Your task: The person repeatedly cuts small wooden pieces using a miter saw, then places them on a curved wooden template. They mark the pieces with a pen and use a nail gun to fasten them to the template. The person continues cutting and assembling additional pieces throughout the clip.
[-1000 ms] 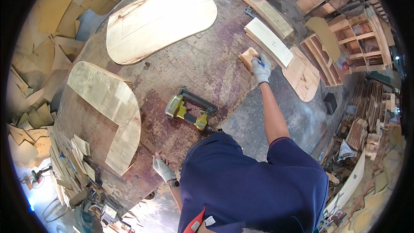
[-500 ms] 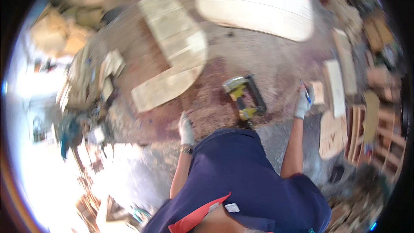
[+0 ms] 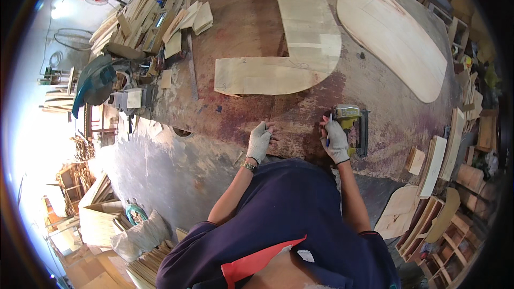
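Observation:
My right hand (image 3: 336,142), in a white fingerless-tip glove, is closed around a slim blue pen (image 3: 327,142), mostly hidden by the fingers. It sits just left of a yellow-green and black nail gun (image 3: 362,128) lying on the worn workbench (image 3: 241,123). My left hand (image 3: 260,142), gloved alike with a metal watch at the wrist, hovers at or just over the bench's near edge. Its bare fingertips are loosely apart, with nothing visible in them. Beyond both hands lies a pale plywood piece (image 3: 267,76) shaped like a rounded hook, with faint pencil marks.
A rounded plywood panel (image 3: 393,37) lies at the far right. On the left are a teal circular saw (image 3: 95,83), a metal ruler (image 3: 191,69) and stacked wood strips (image 3: 128,24). Boards (image 3: 432,166) and a slatted wooden frame (image 3: 420,230) stand at the right.
The view has swung, so the bench pieces appear farther right. My right hand, with the pen, has come inward from beside the boards to the nail gun. My left hand stays near the bench edge.

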`<state>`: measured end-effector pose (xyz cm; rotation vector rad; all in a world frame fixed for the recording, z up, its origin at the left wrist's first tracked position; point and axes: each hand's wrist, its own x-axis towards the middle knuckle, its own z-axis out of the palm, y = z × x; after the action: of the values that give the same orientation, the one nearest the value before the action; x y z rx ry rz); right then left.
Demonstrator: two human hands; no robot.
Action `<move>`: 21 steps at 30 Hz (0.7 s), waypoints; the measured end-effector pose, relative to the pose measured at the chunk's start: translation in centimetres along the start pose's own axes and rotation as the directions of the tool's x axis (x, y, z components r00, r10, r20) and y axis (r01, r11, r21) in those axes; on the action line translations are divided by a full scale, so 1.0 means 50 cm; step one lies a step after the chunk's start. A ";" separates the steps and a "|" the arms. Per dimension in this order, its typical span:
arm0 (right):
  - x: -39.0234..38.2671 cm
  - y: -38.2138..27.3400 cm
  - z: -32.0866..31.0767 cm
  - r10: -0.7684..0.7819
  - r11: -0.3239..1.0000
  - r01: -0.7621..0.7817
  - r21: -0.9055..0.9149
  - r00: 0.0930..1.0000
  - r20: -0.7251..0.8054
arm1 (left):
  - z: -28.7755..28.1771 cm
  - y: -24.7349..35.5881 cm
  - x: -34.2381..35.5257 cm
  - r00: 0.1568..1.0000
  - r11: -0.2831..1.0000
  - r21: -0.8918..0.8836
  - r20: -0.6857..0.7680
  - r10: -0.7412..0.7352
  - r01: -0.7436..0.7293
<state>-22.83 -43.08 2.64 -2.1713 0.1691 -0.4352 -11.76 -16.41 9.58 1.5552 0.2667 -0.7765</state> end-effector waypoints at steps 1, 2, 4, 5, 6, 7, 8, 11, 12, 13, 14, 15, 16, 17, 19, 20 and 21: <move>-0.005 0.004 -0.006 -0.050 0.989 0.060 -0.134 0.996 0.076 | -0.015 0.003 0.007 1.000 1.000 -0.004 0.011 -0.008 0.008; -0.010 0.006 -0.016 -0.090 0.957 0.129 -0.259 0.983 0.157 | -0.033 0.005 0.013 0.999 1.000 -0.007 0.018 -0.027 0.027; -0.010 0.006 -0.034 0.066 0.953 0.003 -0.302 0.973 0.220 | -0.069 0.008 0.030 0.997 0.997 0.052 0.044 0.056 -0.058; -0.010 0.005 -0.047 -0.005 0.925 0.088 -0.370 0.976 0.219 | -0.090 0.006 0.034 0.991 0.990 0.064 0.057 0.125 -0.128; -0.006 0.003 -0.056 -0.039 0.891 0.146 -0.430 0.968 0.248 | -0.112 0.004 0.041 0.995 0.995 0.026 0.037 0.092 -0.093; -0.005 0.001 -0.065 -0.059 0.872 0.170 -0.458 0.967 0.248 | -0.133 0.000 0.048 0.995 0.995 -0.031 0.020 0.093 -0.092; -0.003 0.000 -0.069 -0.062 0.856 0.178 -0.486 0.967 0.246 | -0.156 -0.005 0.055 0.995 0.991 -0.092 -0.004 0.097 -0.097; -0.009 -0.010 -0.051 -0.050 0.840 0.128 -0.527 0.986 0.161 | -0.249 -0.019 0.064 0.993 0.977 -0.183 -0.072 0.095 -0.107; -0.011 -0.017 -0.036 -0.027 0.846 0.081 -0.527 0.994 0.110 | -0.285 -0.019 0.072 0.994 0.973 -0.216 -0.095 0.063 -0.082; -0.014 -0.025 -0.008 -0.032 0.848 0.039 -0.529 0.999 0.022 | -0.322 -0.020 0.079 0.985 0.981 -0.173 -0.160 0.056 -0.084; -0.023 -0.040 0.007 -0.017 0.845 -0.020 -0.534 0.998 -0.063 | -0.355 -0.029 0.071 0.966 0.974 -0.200 -0.253 0.050 -0.103; -0.024 -0.057 0.036 0.024 0.867 -0.063 -0.493 0.996 -0.085 | -0.390 -0.029 0.079 0.942 0.967 -0.223 -0.332 0.041 -0.121; -0.030 -0.081 0.067 0.073 0.885 -0.117 -0.450 0.991 -0.115 | -0.421 -0.028 0.090 0.916 0.960 -0.245 -0.400 0.024 -0.133; -0.027 -0.105 0.101 0.153 0.897 -0.205 -0.390 0.975 -0.161 | -0.468 -0.028 0.096 0.912 0.944 -0.307 -0.411 -0.020 -0.118; -0.020 -0.162 0.169 0.098 0.908 -0.130 -0.399 0.990 -0.099 | -0.557 -0.023 0.111 0.866 0.889 -0.434 -0.490 -0.096 -0.148; -0.019 -0.193 0.201 0.100 0.918 -0.124 -0.377 0.992 -0.081 | -0.597 -0.019 0.118 0.843 0.860 -0.490 -0.516 -0.151 -0.146; -0.021 -0.221 0.236 0.129 0.914 -0.131 -0.383 0.991 -0.032 | -0.636 -0.014 0.126 0.823 0.849 -0.486 -0.556 -0.114 -0.210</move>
<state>-19.87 -27.28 4.83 -2.5245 0.4320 -0.3529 2.49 12.12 3.74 1.2093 0.8123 -0.1333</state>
